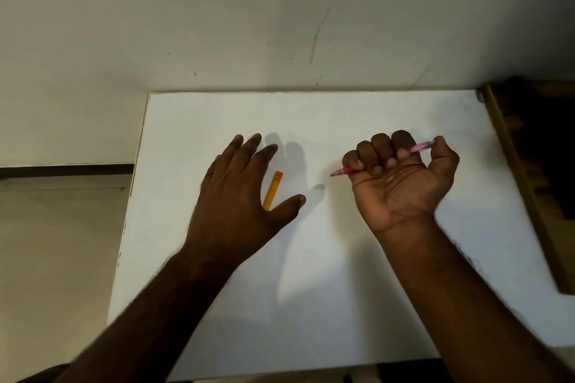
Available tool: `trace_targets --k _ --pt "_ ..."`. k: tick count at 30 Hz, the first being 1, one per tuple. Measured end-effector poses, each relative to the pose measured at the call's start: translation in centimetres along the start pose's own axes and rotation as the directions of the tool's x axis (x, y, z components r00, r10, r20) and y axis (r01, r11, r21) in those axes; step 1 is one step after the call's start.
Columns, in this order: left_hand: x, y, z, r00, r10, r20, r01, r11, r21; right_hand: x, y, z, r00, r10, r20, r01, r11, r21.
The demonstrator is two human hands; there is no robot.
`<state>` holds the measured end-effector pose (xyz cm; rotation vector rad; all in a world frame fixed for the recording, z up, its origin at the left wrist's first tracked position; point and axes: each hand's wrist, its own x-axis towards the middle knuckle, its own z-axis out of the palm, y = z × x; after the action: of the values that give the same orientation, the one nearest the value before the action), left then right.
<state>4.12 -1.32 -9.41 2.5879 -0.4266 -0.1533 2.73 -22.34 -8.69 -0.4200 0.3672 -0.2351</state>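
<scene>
The right hand (401,177) is gripping a pink pen (420,147) in curled fingers (381,149); the left hand (239,193) is hovering, fingers spread, over an orange cap (273,189) on the tabletop (342,289).

You have a translucent pink pen (420,148), an orange-and-yellow cap (273,190), a plain white tabletop (342,274), a scuffed off-white wall (217,25) and a brown wooden frame (529,196).
</scene>
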Motion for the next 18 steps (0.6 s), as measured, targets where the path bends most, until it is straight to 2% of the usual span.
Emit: trace_targets --k 18 --pt "0.00 0.03 0.14 1.000 0.009 0.006 -0.009 1.000 0.014 -0.05 -0.06 0.05 1.000 0.020 0.022 -0.020 1.000 -0.008"
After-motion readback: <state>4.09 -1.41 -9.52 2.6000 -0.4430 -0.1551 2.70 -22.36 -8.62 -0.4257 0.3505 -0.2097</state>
